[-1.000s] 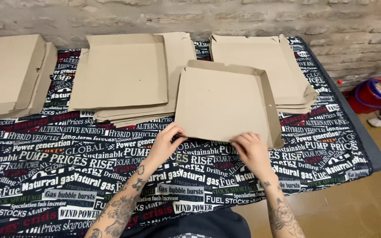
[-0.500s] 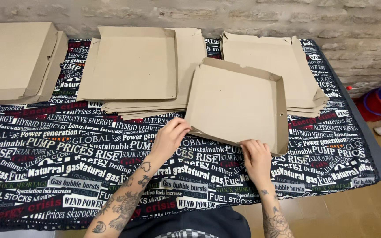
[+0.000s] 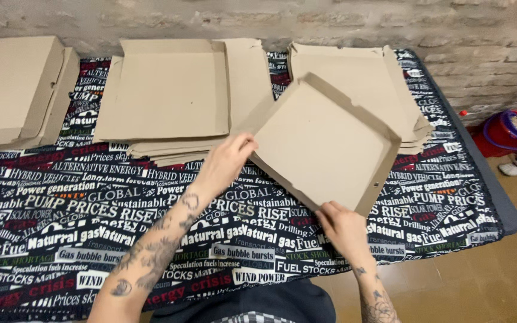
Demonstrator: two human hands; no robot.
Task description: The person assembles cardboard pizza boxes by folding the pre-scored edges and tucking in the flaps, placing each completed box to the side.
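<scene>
Both hands grip one half-folded cardboard box [image 3: 324,152], a shallow square tray with raised side walls, held tilted above the table so that one corner points away from the person. Left hand [image 3: 225,161] is closed on the tray's left corner, fingers curled over the edge; the fingertips go behind the cardboard and cannot be seen. Right hand [image 3: 343,227] pinches the near corner from below, thumb on the upper face, the other fingers hidden under the tray. Both forearms are tattooed and run out of the bottom of the view. The tray covers part of the right stack of flat cardboard blanks [image 3: 390,90] lying behind it, so how far that stack reaches toward the person cannot be told. A second stack of flat blanks [image 3: 169,90] lies to the left of the tray, its lower sheets showing only as fanned edges. At the far left sits a pile of folded boxes [image 3: 13,90], cut off by the frame edge. All of these rest on a black cloth printed with white and coloured lettering [image 3: 91,227] that covers the table; the cloth's near edge is partly hidden by the person's dark clothing. On the floor at the right stands a red mop bucket [image 3: 510,131], only partly in view.
</scene>
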